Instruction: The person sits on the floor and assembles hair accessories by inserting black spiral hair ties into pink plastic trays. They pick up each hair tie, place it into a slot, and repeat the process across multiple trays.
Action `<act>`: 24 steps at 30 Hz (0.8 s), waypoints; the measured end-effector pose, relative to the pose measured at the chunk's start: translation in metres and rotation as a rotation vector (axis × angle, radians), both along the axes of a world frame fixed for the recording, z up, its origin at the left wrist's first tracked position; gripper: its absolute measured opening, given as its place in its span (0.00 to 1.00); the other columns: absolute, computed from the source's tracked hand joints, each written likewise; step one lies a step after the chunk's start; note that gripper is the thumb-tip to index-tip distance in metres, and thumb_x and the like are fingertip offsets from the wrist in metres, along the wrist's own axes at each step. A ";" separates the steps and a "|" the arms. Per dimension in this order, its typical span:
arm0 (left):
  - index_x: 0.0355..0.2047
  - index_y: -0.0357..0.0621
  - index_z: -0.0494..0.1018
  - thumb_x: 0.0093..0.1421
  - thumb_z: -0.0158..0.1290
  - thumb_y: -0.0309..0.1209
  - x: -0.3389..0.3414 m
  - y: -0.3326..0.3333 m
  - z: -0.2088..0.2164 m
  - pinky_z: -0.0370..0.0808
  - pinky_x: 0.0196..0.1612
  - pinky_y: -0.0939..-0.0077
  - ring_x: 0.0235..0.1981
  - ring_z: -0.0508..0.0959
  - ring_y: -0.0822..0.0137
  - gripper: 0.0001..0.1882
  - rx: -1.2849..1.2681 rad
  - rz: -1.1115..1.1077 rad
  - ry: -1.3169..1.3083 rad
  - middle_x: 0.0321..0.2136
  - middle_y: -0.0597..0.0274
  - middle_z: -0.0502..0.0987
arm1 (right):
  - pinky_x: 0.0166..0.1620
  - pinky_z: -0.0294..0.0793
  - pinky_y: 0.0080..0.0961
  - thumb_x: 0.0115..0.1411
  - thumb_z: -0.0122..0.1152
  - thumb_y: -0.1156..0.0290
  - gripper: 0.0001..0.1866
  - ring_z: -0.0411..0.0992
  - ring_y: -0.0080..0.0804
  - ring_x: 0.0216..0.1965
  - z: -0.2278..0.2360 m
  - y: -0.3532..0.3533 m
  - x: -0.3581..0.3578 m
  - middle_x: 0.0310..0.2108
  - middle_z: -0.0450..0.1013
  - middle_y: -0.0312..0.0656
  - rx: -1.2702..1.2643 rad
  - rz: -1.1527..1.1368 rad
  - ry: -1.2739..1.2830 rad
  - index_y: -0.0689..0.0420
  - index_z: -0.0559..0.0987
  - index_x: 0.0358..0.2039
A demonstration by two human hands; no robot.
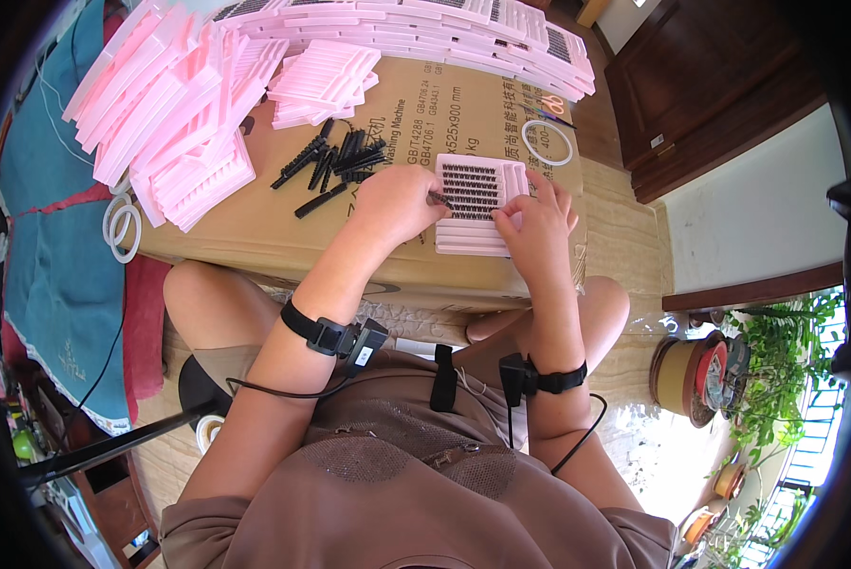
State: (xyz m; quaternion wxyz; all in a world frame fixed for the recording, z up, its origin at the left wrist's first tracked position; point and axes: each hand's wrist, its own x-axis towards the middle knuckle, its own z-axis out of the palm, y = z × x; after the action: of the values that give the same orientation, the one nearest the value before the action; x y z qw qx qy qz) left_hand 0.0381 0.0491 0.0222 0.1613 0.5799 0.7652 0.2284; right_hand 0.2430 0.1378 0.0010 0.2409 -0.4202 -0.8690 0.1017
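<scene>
A pink ridged tray (pixel 470 237) lies on the cardboard box in front of me, its upper part lined with several rows of black false-lash strips (pixel 470 190). At its left edge my left hand (pixel 399 203) pinches the end of a dark lash strip between thumb and fingers. My right hand (pixel 541 228) is over the tray's right side. Its thumb and forefinger meet by the end of the lowest row, the other fingers raised; whatever lies between them is too small to make out. Loose black strips (pixel 321 199) lie in a pile left of my left hand.
Leaning stacks of pink trays (pixel 193 175) fill the box's left side, with a smaller pile (pixel 326 81) beside them. Lash-filled trays (pixel 444 47) line the far edge. A white ring (pixel 526 140) and scissors (pixel 551 104) lie at right. The cardboard box (pixel 349 242) ends before my knees.
</scene>
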 end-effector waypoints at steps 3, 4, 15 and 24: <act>0.36 0.50 0.86 0.51 0.68 0.43 0.000 0.000 0.001 0.78 0.39 0.60 0.36 0.83 0.52 0.15 -0.001 0.002 -0.007 0.30 0.52 0.83 | 0.63 0.56 0.56 0.54 0.71 0.63 0.07 0.59 0.52 0.66 -0.002 0.000 -0.001 0.65 0.68 0.44 0.023 -0.008 -0.028 0.53 0.85 0.28; 0.36 0.50 0.86 0.51 0.68 0.43 0.000 0.000 0.001 0.78 0.39 0.60 0.36 0.83 0.52 0.15 -0.001 0.001 -0.011 0.30 0.53 0.84 | 0.63 0.56 0.56 0.55 0.70 0.64 0.07 0.59 0.52 0.66 -0.002 0.000 -0.001 0.65 0.68 0.44 0.029 -0.006 -0.029 0.53 0.85 0.29; 0.35 0.48 0.86 0.51 0.68 0.41 -0.001 0.000 -0.002 0.78 0.39 0.59 0.36 0.83 0.51 0.15 0.012 0.000 -0.036 0.31 0.52 0.84 | 0.65 0.55 0.52 0.53 0.54 0.81 0.15 0.58 0.52 0.67 0.009 0.005 0.013 0.66 0.67 0.44 -0.032 0.078 -0.003 0.47 0.85 0.32; 0.36 0.46 0.85 0.51 0.68 0.39 -0.004 -0.001 -0.010 0.79 0.39 0.59 0.36 0.84 0.51 0.14 0.032 0.013 -0.055 0.32 0.49 0.84 | 0.64 0.56 0.54 0.54 0.57 0.79 0.13 0.58 0.54 0.67 -0.008 -0.017 -0.028 0.65 0.67 0.48 -0.019 0.230 0.010 0.46 0.86 0.31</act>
State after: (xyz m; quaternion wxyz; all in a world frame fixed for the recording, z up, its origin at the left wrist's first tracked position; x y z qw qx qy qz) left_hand 0.0341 0.0479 0.0117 0.1715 0.5709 0.7604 0.2576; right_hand 0.2146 0.1206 -0.0065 0.2279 -0.3193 -0.9093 0.1390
